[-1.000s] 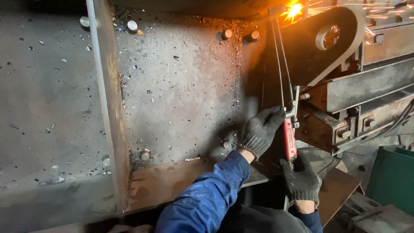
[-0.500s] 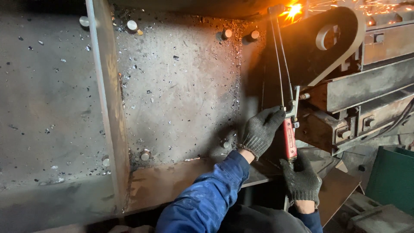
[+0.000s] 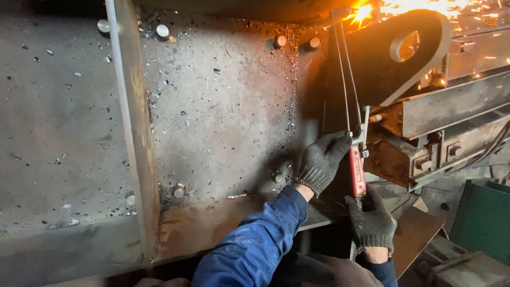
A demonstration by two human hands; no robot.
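Two gloved hands hold a cutting torch up against big steel.

The left hand [image 3: 321, 162] is closed around the top of the torch [image 3: 357, 170], and the right hand [image 3: 372, 223] grips its red handle lower down. The thin pipes reach up to bright sparks [image 3: 364, 11] at the top edge of the steel plate [image 3: 223, 106]. A steel rib [image 3: 133, 127] stands well apart on the left, and a beam [image 3: 451, 106] sits close on the right.

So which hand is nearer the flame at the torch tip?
Left. The left hand grips the torch at the valve end, under the flame; the right hand holds the red handle lower down.
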